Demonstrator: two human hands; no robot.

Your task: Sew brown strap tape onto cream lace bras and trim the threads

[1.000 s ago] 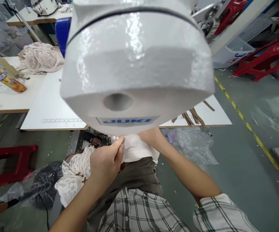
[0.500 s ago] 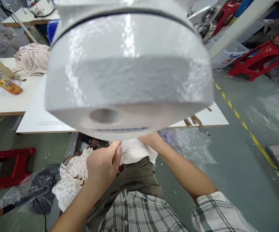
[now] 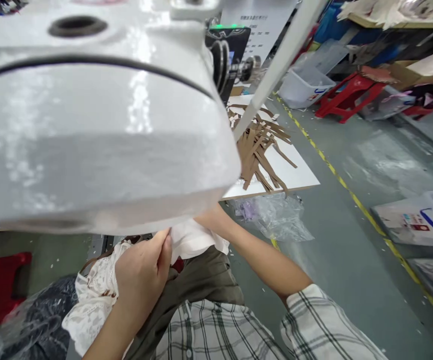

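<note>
The white head of a sewing machine (image 3: 111, 165) fills the upper left and hides whatever lies beneath it. Just below its lower edge, my left hand (image 3: 145, 267) is closed, thumb against forefinger, pinching the edge of a white cloth (image 3: 192, 240). That cloth hangs over my lap from under the machine. My right hand (image 3: 211, 218) reaches beneath the head at the cloth's far right; its fingers are hidden, so its grip does not show. Beside my left wrist hangs a bunch of white lace fabric (image 3: 96, 295) with brown strips.
Brown strips (image 3: 257, 150) lie heaped on the white tabletop (image 3: 291, 172) at right, behind a white pole (image 3: 276, 65). Clear plastic bags (image 3: 276, 220) hang below the edge. Red stools (image 3: 2, 285) (image 3: 351, 92) and plastic bins (image 3: 419, 220) stand on the floor.
My view has swung to the right, so the machine head sits further left and the heap of brown strips shows. Both hands keep nearly the same pose at the cloth.
</note>
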